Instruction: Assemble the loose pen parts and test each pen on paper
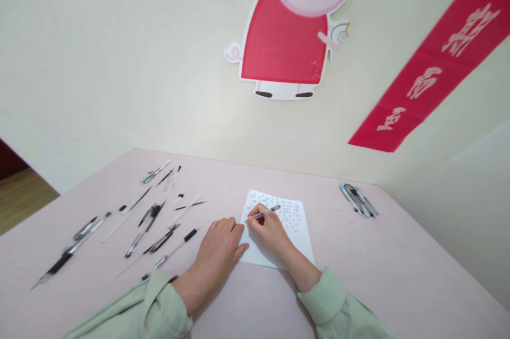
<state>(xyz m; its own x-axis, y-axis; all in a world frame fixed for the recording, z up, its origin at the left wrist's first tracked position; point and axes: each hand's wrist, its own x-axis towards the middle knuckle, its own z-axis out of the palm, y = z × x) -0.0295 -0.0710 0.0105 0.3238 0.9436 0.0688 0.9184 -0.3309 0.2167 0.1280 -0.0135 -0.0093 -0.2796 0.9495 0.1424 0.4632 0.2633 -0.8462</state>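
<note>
Head view: right hand (271, 232) holds pen (271, 210) at paper (297, 246), upper part written, lower part blank; left hand (221, 240) rests flattish, gripping nothing visible.

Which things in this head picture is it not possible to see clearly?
Not clear in the head view:
- Writing on the paper: too small and blurred to read.
- Part of the paper: hidden by the right hand, which holds a pen.
- Top of the cartoon figure: cut off by the upper edge.
- Exact number of pens in the right-side bunch: they overlap.
</note>
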